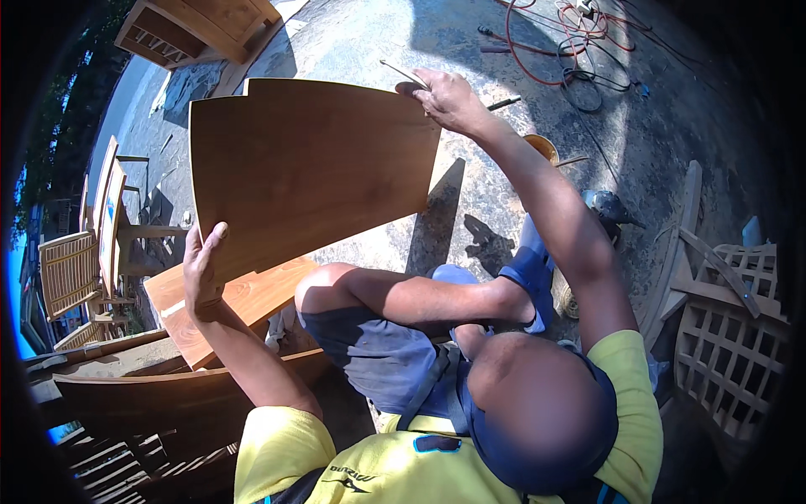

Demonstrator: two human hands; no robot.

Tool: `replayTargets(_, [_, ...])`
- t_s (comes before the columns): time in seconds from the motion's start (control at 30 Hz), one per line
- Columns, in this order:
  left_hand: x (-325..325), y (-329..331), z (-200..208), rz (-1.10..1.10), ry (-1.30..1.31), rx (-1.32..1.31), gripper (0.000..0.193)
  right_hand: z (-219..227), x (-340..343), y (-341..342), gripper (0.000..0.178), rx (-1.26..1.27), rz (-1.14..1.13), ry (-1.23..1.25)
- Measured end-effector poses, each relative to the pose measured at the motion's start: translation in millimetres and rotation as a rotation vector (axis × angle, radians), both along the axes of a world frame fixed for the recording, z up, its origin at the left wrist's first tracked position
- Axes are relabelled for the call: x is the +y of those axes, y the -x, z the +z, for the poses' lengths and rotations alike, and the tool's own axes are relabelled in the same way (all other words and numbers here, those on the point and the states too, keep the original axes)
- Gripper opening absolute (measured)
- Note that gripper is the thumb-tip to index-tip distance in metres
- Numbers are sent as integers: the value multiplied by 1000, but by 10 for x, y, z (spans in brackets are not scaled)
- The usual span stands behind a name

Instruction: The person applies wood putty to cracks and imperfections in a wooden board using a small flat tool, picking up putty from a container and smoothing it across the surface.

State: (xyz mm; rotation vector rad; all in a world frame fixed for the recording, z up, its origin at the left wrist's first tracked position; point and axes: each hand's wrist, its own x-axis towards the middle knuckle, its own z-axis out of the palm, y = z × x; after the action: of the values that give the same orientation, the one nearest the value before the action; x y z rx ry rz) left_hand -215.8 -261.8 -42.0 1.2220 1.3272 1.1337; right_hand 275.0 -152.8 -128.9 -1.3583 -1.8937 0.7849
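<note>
Sunlit, stained floor point(353, 52) spreads around a brown wooden panel point(315, 160), which is held up at a tilt, above the person's folded legs. At the panel's lower left edge, the left hand point(204, 267) grips it, thumb on the face. At its upper right corner, the right hand point(447, 99) is curled, pinching a thin stick point(403, 74). Below the panel lies an orange-brown board point(243, 296); beyond its upper left stands a wooden cabinet point(206, 27).

Stained grey floor point(353, 50) in patchy sun and shadow, tangled red and black cords point(579, 52) towards the top, a dark rod point(505, 103) below them, a yellowish bowl point(544, 148), a power tool point(608, 207) nearby, lattice frames point(729, 351) along the right side.
</note>
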Motion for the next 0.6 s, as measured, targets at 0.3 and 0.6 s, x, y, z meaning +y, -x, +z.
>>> replayTargets(0.3, [-107,-173,321,61,68,26,31,-281,-1359,-1223,30,-453,-337,54])
replayTargets(0.6, [-529,419,-66,216,78,-8,23,-602,-1413,-1378,14,-956,-347,-24])
